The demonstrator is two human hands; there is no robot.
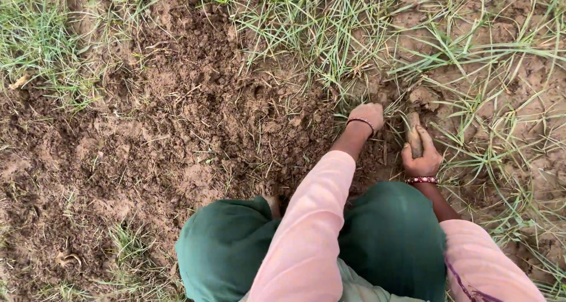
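the left hand (367,116) is closed in a fist on grass (348,72) at the soil (177,125), while the right hand (421,157) grip is clamped on a wooden tool handle (414,134).

Soft, even daylight; sharp, shadowless view.
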